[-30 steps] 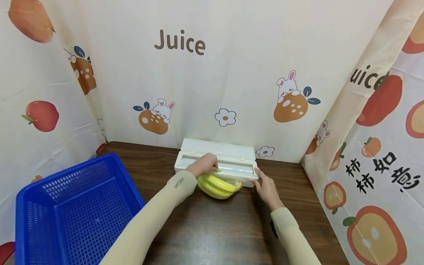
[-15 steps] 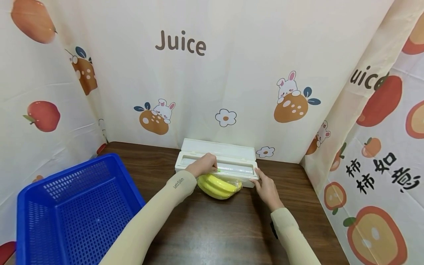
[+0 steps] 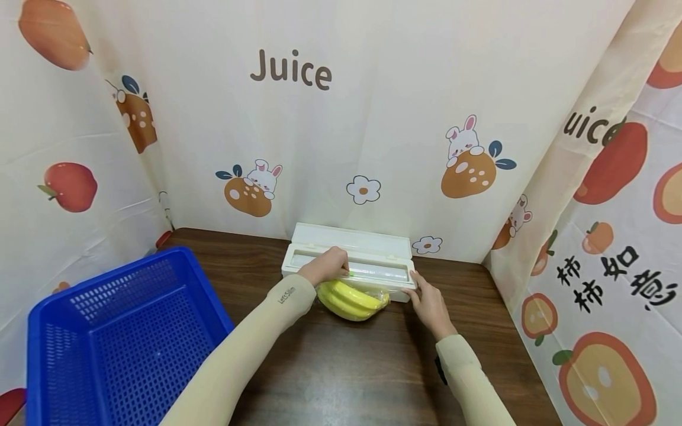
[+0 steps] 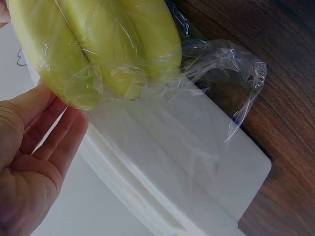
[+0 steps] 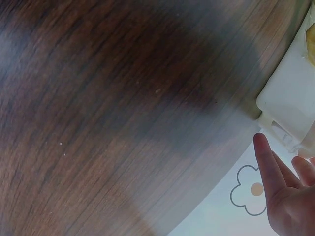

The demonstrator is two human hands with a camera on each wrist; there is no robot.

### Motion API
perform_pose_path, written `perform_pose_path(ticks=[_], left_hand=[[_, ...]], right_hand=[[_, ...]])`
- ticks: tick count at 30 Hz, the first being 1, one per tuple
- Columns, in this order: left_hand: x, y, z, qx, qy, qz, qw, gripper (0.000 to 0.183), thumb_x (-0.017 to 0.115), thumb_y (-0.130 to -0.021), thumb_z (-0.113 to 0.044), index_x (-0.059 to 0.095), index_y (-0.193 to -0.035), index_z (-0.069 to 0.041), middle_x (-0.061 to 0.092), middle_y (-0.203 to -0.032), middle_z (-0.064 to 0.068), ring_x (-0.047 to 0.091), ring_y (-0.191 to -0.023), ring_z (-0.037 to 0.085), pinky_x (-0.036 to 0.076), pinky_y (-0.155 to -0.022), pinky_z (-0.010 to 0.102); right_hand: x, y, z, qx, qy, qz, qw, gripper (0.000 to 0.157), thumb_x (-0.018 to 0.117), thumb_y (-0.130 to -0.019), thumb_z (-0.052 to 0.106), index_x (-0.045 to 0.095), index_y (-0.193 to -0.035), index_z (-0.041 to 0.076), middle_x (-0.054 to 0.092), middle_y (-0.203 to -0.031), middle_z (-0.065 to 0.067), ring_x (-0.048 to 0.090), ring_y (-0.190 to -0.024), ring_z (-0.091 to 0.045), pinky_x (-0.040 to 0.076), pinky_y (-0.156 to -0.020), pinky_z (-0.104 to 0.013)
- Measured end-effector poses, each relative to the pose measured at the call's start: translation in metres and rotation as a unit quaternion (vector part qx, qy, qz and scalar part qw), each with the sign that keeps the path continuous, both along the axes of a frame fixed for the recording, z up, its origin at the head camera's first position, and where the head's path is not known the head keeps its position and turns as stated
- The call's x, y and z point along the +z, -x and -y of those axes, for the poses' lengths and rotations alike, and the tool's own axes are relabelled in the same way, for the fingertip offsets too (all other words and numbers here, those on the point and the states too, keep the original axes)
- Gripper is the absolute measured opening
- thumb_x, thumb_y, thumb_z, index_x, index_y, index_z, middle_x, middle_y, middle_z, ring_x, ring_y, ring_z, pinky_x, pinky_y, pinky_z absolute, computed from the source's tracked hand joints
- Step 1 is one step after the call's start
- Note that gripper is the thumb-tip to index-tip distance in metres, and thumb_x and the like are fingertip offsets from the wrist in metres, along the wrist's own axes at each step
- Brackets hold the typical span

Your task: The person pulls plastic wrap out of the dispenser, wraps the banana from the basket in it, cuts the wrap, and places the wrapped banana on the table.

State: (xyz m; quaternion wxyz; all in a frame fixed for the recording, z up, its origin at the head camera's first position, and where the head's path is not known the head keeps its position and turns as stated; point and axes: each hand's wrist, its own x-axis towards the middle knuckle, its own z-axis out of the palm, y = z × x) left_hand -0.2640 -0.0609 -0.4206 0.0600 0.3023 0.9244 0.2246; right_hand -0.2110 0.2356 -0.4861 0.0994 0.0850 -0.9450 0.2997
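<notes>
A white cling film dispenser (image 3: 290, 263) lies at the back of the table, lid (image 3: 346, 235) raised, with the film roll (image 3: 380, 271) inside. Against its front sits a bunch of yellow bananas (image 3: 348, 303) wrapped in clear film (image 4: 231, 64), which runs up onto the dispenser. My left hand (image 3: 326, 264) is over the middle of the dispenser's front edge, fingers curled at a small green slider (image 3: 350, 274). In the left wrist view those fingertips are hidden behind the bananas. My right hand (image 3: 428, 303) holds the dispenser's right end, thumb in front and fingers along the end.
A blue perforated plastic basket (image 3: 186, 260) stands on the left. The dark wood table (image 3: 341, 367) extends in front of the bananas. Fruit-printed curtains (image 3: 362, 136) hang behind it and on both sides.
</notes>
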Motion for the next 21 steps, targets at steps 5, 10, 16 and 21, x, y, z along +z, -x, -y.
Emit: perform_pose_path(ticks=[5,10,16,21], left_hand=[[0.0,-0.001,0.0004,0.001,0.003,-0.008,1.0,0.011,0.076,-0.096,-0.002,0.083,-0.087,-0.002,0.08,-0.09,0.011,0.076,-0.084,0.021,0.063,-0.086,0.032],[0.0003,-0.0008,0.0015,-0.001,0.009,-0.013,0.9999,0.013,0.076,-0.096,-0.002,0.083,-0.085,-0.003,0.08,-0.088,0.01,0.075,-0.081,0.019,0.063,-0.086,0.032],[0.0007,0.0,0.0034,-0.002,0.014,-0.013,0.9998,0.018,0.075,-0.097,-0.004,0.082,-0.08,-0.005,0.079,-0.083,0.007,0.064,-0.068,0.01,0.062,-0.082,0.03],[0.001,0.0002,0.0052,-0.003,0.018,-0.014,0.9997,0.021,0.075,-0.098,-0.005,0.082,-0.079,-0.006,0.078,-0.08,0.006,0.057,-0.063,0.006,0.061,-0.079,0.028]], right_hand=[[0.0012,-0.0005,0.0,0.002,-0.004,0.01,1.0,0.058,0.073,-0.101,0.016,0.052,-0.153,-0.001,0.05,-0.156,-0.023,0.054,-0.138,-0.046,0.05,-0.106,-0.062],[0.0014,0.0001,-0.0003,0.0,-0.001,0.022,1.0,0.058,0.072,-0.102,0.018,0.051,-0.154,0.0,0.05,-0.157,-0.022,0.054,-0.138,-0.045,0.05,-0.105,-0.061],[0.0007,-0.0006,-0.0005,0.001,-0.004,0.016,1.0,0.059,0.071,-0.102,0.016,0.05,-0.154,-0.001,0.051,-0.155,-0.025,0.056,-0.136,-0.047,0.052,-0.102,-0.062],[0.0007,-0.0006,-0.0008,0.003,-0.001,0.012,1.0,0.058,0.072,-0.102,0.016,0.051,-0.153,-0.002,0.051,-0.155,-0.024,0.055,-0.136,-0.046,0.051,-0.104,-0.062]])
